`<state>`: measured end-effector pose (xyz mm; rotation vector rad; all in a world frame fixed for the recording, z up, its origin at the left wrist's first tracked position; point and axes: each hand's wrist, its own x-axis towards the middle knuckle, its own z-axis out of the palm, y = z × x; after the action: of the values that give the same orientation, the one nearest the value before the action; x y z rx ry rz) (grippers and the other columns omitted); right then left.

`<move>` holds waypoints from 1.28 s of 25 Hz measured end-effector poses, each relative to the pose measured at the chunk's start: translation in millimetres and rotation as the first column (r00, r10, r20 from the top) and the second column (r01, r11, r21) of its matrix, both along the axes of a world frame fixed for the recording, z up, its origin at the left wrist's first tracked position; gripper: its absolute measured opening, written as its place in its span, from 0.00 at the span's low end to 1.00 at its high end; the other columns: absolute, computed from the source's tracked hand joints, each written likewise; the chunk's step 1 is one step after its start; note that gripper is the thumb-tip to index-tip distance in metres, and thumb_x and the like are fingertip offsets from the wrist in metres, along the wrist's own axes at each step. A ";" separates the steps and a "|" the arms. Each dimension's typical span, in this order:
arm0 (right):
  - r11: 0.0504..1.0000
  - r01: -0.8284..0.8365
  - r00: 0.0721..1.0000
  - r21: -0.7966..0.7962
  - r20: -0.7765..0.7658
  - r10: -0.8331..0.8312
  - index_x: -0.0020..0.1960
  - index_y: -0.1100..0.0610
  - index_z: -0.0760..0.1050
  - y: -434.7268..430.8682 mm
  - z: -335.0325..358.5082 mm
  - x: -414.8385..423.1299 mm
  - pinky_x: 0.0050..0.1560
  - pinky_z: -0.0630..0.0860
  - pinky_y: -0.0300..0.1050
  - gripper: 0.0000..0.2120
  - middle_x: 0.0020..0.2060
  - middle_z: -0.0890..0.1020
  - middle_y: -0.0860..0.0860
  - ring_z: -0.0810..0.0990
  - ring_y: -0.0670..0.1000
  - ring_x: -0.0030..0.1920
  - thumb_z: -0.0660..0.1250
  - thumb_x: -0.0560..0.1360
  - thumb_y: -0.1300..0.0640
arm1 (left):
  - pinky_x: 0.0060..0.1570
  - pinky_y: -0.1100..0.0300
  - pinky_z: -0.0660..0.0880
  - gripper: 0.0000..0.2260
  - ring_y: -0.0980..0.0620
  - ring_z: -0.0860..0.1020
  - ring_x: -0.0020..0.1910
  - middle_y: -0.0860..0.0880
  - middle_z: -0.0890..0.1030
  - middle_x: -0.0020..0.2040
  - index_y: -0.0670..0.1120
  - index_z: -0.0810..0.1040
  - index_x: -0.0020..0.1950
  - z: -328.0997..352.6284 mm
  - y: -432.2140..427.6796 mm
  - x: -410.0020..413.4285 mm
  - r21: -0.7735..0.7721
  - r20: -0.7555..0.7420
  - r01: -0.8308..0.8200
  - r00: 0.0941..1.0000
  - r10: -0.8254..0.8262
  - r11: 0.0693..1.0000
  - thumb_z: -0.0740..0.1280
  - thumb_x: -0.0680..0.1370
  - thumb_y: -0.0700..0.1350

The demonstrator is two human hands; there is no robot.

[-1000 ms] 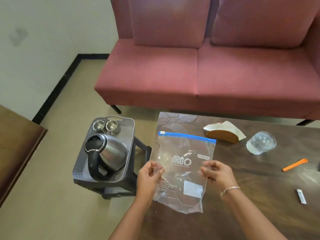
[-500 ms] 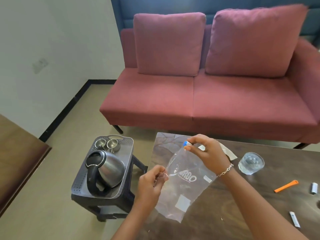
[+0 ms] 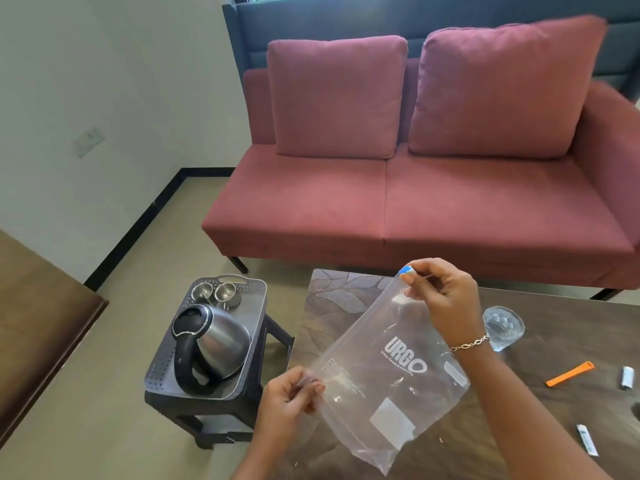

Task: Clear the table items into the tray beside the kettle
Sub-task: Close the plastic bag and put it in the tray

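Note:
A clear zip bag with white lettering and a blue slider is lifted off the brown table, tilted. My right hand pinches its top corner at the slider. My left hand pinches the bag's left edge lower down. A grey perforated tray sits on a dark stool left of the table; it holds a steel kettle and two small steel cups. On the table lie a clear glass, an orange clip and small white sachets.
A red sofa stands behind the table. Another brown table edge is at the left. Beige floor lies between the stool and the wall. A small silvery item lies at the table's right edge.
The bag went from lying flat on the table to being lifted and tilted. My right hand moved up to the slider corner; the view tilted upward.

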<state>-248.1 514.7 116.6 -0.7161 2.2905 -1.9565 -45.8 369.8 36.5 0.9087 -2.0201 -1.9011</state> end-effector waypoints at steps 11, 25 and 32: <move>0.943 0.022 0.816 0.332 -0.551 0.174 0.39 0.59 0.83 1.4 25.8 47.4 0.30 0.75 0.42 0.07 0.33 0.81 0.52 0.79 0.52 0.30 0.69 0.68 0.56 | 0.51 0.57 0.74 0.11 0.48 0.76 0.56 0.65 0.79 0.57 0.55 0.79 0.55 99.7 44.5 -40.1 -0.453 -0.326 -0.145 0.945 -0.012 0.880 0.69 0.73 0.53; 0.934 -0.113 0.833 0.340 -0.479 0.276 0.40 0.62 0.82 8.7 35.5 60.2 0.32 0.79 0.45 0.10 0.34 0.82 0.55 0.80 0.55 0.31 0.71 0.68 0.54 | 0.47 0.62 0.78 0.03 0.48 0.83 0.45 0.44 0.85 0.43 0.40 0.81 0.41 97.2 54.6 -59.7 0.048 -0.579 -0.101 0.808 0.110 0.994 0.69 0.71 0.38; 0.932 -0.151 0.872 0.330 -0.400 0.283 0.40 0.62 0.80 10.6 34.2 58.2 0.32 0.77 0.49 0.07 0.33 0.80 0.55 0.77 0.54 0.32 0.70 0.71 0.57 | 0.45 0.64 0.77 0.06 0.52 0.81 0.42 0.49 0.84 0.40 0.44 0.79 0.39 89.6 59.6 -67.1 -0.053 -0.563 -0.139 0.822 0.085 0.989 0.65 0.74 0.36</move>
<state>-189.9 525.4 150.7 -1.4343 2.5095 -1.4238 -112.9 429.4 126.1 0.3632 -1.6366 -1.7269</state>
